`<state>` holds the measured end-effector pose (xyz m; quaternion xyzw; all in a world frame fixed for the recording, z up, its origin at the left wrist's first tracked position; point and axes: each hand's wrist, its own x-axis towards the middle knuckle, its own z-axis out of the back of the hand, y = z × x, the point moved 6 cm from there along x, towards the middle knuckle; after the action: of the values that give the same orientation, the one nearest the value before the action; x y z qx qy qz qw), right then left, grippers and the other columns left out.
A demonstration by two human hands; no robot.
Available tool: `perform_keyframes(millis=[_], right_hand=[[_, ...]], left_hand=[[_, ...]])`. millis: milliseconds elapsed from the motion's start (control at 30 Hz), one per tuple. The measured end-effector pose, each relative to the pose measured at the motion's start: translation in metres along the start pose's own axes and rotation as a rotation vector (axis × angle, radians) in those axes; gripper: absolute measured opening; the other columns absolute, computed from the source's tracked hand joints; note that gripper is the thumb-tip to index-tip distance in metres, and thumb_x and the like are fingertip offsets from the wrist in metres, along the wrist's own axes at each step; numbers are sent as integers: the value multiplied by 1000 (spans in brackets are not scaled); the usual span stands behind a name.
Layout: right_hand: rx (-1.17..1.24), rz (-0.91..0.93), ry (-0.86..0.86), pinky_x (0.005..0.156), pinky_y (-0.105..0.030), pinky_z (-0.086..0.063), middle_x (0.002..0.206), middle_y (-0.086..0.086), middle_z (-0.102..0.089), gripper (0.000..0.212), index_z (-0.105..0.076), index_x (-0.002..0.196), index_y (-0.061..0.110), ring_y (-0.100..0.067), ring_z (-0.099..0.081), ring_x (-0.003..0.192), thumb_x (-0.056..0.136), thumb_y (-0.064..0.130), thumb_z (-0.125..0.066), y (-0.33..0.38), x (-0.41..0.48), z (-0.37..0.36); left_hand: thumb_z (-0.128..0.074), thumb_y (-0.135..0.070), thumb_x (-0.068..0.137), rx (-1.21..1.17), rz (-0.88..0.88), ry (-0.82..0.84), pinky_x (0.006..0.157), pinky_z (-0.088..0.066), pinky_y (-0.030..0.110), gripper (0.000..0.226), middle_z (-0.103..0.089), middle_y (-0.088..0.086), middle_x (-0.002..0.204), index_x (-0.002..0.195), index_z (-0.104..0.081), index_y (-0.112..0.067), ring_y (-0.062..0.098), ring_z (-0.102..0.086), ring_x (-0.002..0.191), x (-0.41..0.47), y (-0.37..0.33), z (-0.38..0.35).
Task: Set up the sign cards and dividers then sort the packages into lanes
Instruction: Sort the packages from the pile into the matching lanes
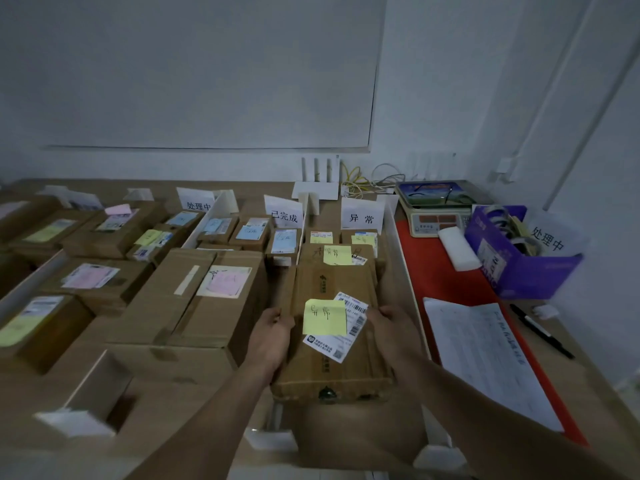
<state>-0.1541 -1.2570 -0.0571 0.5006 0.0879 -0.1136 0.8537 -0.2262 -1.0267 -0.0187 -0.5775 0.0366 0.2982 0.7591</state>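
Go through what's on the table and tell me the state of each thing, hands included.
box, closed, lying flat, yellow note stuck on top.
left hand, grips the box's left edge.
right hand, grips the box's right edge.
sign card behind the box, standing upright.
purple carton, open, lid folded out.
pen, lying flat beside the papers.

This looks like a parcel-sorting office. Left of the electronic scale (440,216), labelled cardboard packages (221,292) lie in lanes between white dividers (404,265), behind folded sign cards (362,216). In front of the scale lie printed sheets (485,358) and a pen (540,330). A whiteboard (207,71) hangs above and to its left.
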Motion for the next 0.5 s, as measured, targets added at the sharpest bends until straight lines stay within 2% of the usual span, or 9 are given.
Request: perform_keyframes(millis=[67,267,333,400,433,500], right_hand=[[-41,-11,-6,67,-30,-41,99,5,-68,38,-65,114,22,-15,-62,90,95,52,-53,-12,-3,-4],[-35,-32,3,60,-27,-38,93,6,-65,34,-62,119,19,-11,-61,83,99,45,-54,-30,-6,-17],[-42,-35,-9,60,-27,-40,93,6,-66,32,-62,118,19,-11,-63,82,99,44,-54,-30,-4,-17],[-56,-38,-15,59,-26,-39,93,6,-66,29,-60,116,20,-10,-62,82,100,43,-54,-29,-1,-17],[-61,-38,-19,60,-26,-39,94,5,-65,28,-60,116,20,-10,-62,82,100,42,-54,-29,0,-16],[-66,-31,-37,62,-27,-40,94,5,-65,28,-60,116,21,-12,-62,83,100,43,-54,-27,3,-15]], left_hand=[[-53,-30,92,4,23,-2,105,-44,45,49,-58,10,131,140,-50,-21,30,-55,116,-3,9,0],[-49,-25,98,16,55,18,103,-42,40,47,-55,9,135,145,-46,-19,29,-52,121,5,22,-2],[-48,-22,98,12,46,27,94,-42,35,41,-58,2,120,139,-49,-18,24,-54,110,11,22,-5],[-46,-19,99,-8,40,44,80,-39,30,25,-55,-6,98,124,-51,-24,13,-52,87,16,20,-10],[-46,-17,100,-13,38,44,76,-38,30,19,-55,-7,95,116,-50,-26,8,-49,81,18,20,-11],[-45,-15,100,-10,29,40,78,-36,29,16,-54,-8,92,109,-47,-27,5,-46,78,20,16,-12]])
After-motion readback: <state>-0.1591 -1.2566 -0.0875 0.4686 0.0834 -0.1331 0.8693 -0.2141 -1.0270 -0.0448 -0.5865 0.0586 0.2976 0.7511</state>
